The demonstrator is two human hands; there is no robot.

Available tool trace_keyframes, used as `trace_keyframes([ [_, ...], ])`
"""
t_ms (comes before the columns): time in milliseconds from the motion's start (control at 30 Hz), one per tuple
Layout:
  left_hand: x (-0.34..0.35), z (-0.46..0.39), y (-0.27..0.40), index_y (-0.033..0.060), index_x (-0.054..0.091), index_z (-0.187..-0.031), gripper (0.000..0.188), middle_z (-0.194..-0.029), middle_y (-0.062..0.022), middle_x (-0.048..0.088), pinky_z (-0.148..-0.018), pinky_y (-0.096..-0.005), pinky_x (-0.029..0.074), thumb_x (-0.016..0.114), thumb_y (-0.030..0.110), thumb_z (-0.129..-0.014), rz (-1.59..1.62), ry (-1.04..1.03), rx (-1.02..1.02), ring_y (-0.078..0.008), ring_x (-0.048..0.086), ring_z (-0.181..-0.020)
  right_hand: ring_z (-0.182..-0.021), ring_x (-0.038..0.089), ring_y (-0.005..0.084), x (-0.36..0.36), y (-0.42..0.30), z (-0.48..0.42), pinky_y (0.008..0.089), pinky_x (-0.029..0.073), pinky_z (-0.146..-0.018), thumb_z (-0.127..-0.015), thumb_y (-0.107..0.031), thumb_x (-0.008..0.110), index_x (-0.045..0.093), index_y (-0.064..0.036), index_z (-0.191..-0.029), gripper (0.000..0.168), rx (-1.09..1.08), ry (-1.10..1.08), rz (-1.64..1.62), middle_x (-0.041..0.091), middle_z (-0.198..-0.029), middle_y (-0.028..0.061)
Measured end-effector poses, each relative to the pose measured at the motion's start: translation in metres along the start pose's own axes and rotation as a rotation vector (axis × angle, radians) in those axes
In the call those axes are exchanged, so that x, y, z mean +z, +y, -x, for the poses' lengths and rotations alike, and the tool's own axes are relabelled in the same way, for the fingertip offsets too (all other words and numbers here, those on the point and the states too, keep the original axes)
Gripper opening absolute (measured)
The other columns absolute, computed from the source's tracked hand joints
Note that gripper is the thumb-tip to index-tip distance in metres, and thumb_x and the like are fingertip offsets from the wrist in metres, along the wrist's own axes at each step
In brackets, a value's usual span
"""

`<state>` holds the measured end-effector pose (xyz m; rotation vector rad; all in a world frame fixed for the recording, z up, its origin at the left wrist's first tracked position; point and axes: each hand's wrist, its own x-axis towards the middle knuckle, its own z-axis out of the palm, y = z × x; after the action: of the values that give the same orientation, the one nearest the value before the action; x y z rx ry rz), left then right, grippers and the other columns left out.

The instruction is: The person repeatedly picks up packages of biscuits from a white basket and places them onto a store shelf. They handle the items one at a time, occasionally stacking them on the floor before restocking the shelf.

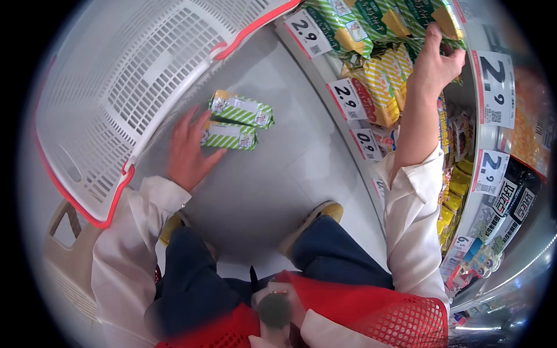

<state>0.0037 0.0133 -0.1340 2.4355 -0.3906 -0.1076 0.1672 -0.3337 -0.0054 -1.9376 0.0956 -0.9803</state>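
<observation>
Two biscuit packs with green and white stripes lie side by side on the floor: an upper pack (pixel 241 108) and a lower pack (pixel 230 135). My left hand (pixel 190 148) is beside them, fingers spread and nothing in its grasp. Its fingers overlap the left end of the lower pack; whether they touch it I cannot tell. Up at the shelf, my right hand (pixel 435 65) grips the near end of a green biscuit pack (pixel 428 17), thumb on top. More green packs (pixel 374 19) sit to its left, and yellow striped packs (pixel 378 82) lie below.
A white plastic basket (pixel 161 69) with red handles stands at the upper left. Price tags (pixel 347 99) line the shelf edge on the right. Black snack packs (pixel 509 204) are on the outer shelf. A beige plastic stool (pixel 69 256) is at the lower left.
</observation>
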Motion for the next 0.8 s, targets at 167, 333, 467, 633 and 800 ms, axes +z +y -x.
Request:
trace_keyframes([
  [167,0.001,0.000,-0.015,0.0091,0.025,-0.138,0.094,-0.139,-0.0233,0.023,-0.102,-0.0436,0.029,0.078,0.018,-0.061,-0.075,-0.246,-0.062,-0.0385,0.029,-0.126,-0.103,0.046,0.0198,-0.007,-0.010,0.017,0.0293,0.042,-0.082,-0.075,-0.016,0.068,0.030,0.008,-0.125,0.067,-0.038,-0.150,-0.055,0.040,-0.120,0.0168],
  [333,0.006,-0.002,-0.027,0.0108,0.020,-0.140,0.097,-0.142,-0.0231,0.020,-0.099,-0.0411,0.034,0.076,0.015,-0.061,-0.001,-0.221,-0.113,-0.0388,0.034,-0.123,-0.100,0.050,0.0151,-0.009,-0.046,0.105,0.0258,0.042,-0.083,-0.084,-0.008,0.058,0.043,0.001,-0.120,0.040,0.106,-0.466,-0.128,0.051,-0.109,0.0104],
  [467,0.019,-0.013,-0.028,0.0153,0.017,-0.141,0.098,-0.141,-0.0214,0.021,-0.087,-0.0412,0.045,0.073,0.011,-0.061,0.038,-0.163,-0.090,-0.0372,0.045,-0.114,-0.120,0.037,0.0392,0.009,-0.033,0.195,0.0466,0.040,-0.091,-0.070,-0.035,0.073,0.036,-0.010,-0.132,0.076,-0.005,-1.264,0.337,0.037,-0.131,0.0224],
  [633,0.024,-0.021,-0.016,0.0097,0.012,-0.141,0.102,-0.139,-0.0213,0.026,-0.092,-0.0395,0.042,0.075,0.014,-0.060,0.224,-0.181,-0.131,-0.0363,0.044,-0.117,-0.120,0.034,0.0409,0.034,-0.030,0.227,0.0448,0.040,-0.093,-0.059,-0.040,0.077,0.025,-0.020,-0.139,0.097,-0.158,-1.430,0.621,0.026,-0.136,0.0221],
  [800,0.023,-0.030,-0.015,0.0004,0.009,-0.140,0.109,-0.137,-0.0230,0.029,-0.101,-0.0374,0.034,0.079,0.026,-0.060,0.551,-0.211,-0.266,-0.0336,0.036,-0.125,-0.112,0.043,0.0376,0.046,-0.025,0.216,0.0429,0.043,-0.089,-0.061,-0.036,0.074,0.020,-0.017,-0.141,0.098,0.103,-1.508,0.569,0.031,-0.131,0.0209],
])
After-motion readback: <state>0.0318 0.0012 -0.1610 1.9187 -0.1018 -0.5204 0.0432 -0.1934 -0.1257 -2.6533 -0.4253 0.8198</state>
